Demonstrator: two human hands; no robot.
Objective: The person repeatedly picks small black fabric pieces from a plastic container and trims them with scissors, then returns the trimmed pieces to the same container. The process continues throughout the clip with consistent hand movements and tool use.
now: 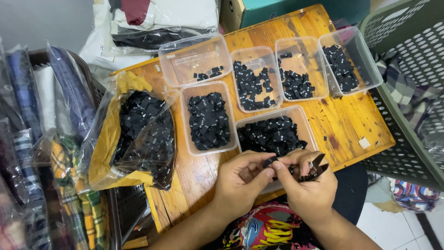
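Black label (270,161) — small folded cloth tag, pinched between both hands just below the nearest tub (276,134); too small to tell which way its long axis runs. Left hand (241,178): fingers closed on the label. Right hand (307,183): fingers curled shut around small dark snips (316,170), whose blades point up and right, away from the label. Nearest tub: clear plastic, heaped with black labels. Five more clear tubs lie beyond it, one nearly bare (194,60). Left of the tub — an open plastic bag (138,134) of labels. Worktop (342,120): orange-brown wood. Right of the tub, a green perforated basket (411,55); white tile floor below.
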